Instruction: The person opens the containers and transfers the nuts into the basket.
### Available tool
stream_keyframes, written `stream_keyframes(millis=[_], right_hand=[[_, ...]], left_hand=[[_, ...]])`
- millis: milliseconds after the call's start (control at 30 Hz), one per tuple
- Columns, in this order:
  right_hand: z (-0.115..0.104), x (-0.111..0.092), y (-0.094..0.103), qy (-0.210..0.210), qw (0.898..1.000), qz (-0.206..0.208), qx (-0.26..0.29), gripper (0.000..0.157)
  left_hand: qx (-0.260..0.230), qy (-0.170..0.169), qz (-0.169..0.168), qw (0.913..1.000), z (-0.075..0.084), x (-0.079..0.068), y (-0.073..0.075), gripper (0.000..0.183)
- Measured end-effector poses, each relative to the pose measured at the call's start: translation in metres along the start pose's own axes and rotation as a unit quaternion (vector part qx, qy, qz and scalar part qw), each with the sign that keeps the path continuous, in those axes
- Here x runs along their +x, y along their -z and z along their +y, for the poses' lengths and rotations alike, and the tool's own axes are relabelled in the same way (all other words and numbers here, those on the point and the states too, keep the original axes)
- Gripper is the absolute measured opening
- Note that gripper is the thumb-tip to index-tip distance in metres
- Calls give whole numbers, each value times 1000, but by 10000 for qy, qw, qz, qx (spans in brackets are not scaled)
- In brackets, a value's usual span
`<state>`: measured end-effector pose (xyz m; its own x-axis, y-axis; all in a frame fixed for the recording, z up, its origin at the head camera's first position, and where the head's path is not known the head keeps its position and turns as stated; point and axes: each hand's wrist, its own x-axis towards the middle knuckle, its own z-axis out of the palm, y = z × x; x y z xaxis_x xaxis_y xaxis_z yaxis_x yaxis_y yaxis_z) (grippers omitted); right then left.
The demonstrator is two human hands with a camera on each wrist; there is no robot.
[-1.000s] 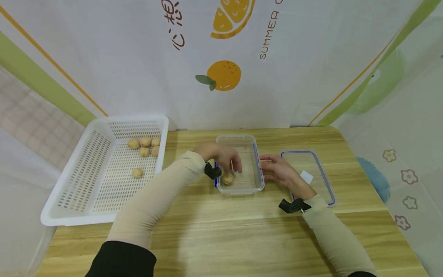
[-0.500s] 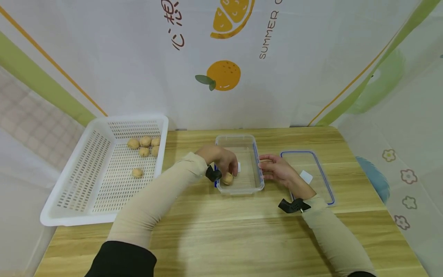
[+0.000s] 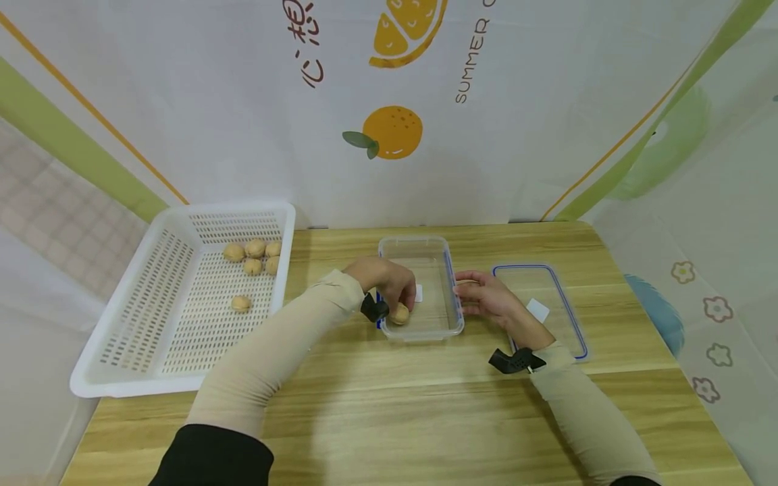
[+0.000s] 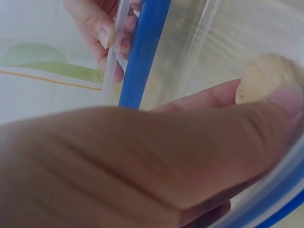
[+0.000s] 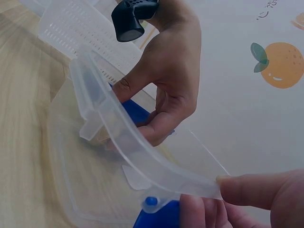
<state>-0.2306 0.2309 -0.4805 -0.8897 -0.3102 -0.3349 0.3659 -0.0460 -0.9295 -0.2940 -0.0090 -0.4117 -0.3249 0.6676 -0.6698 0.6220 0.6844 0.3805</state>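
Note:
In the head view, a clear plastic food container [image 3: 433,335] with blue side latches stands mid-table. My left hand [image 3: 389,278] reaches down into its near left corner and pinches a walnut [image 3: 399,314] between thumb and fingers. The left wrist view shows the thumb [image 4: 256,128] against this walnut [image 4: 266,76], low beside the container wall. My right hand [image 3: 489,297] holds the container's right side. Its thumb [image 5: 251,190] lies at the rim in the right wrist view, with the fingers [image 5: 194,211] beside a blue latch. A white label [image 3: 419,293] shows inside the container.
A white perforated basket [image 3: 85,378] stands on the left, with several walnuts [image 3: 255,248] at its back right and a lone walnut [image 3: 241,304] nearer. The blue-edged lid [image 3: 550,277] lies on the wooden table [image 3: 413,418] beneath my right wrist. A printed curtain [image 3: 243,148] hangs behind.
My left fingers, spread beside the walnut a second ago, have drawn together around it. The walnut stays in about the same corner. My right hand and the container have not visibly moved.

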Motion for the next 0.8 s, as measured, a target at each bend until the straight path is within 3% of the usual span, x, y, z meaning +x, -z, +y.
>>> stream_keyframes(millis=[300,567,800], right_hand=[[2,0,2,1,10000,26,16,37],[1,1,1,-12,10000,11,-38,42],[1,1,1,-38,10000,20,5,40]], left_hand=[[-330,-3,398,9987,-4,1,-3,26],[-903,-553,705,9919,-14,-3,2,30],[-1504,-1066,954,9782,-19,-10,8,31]])
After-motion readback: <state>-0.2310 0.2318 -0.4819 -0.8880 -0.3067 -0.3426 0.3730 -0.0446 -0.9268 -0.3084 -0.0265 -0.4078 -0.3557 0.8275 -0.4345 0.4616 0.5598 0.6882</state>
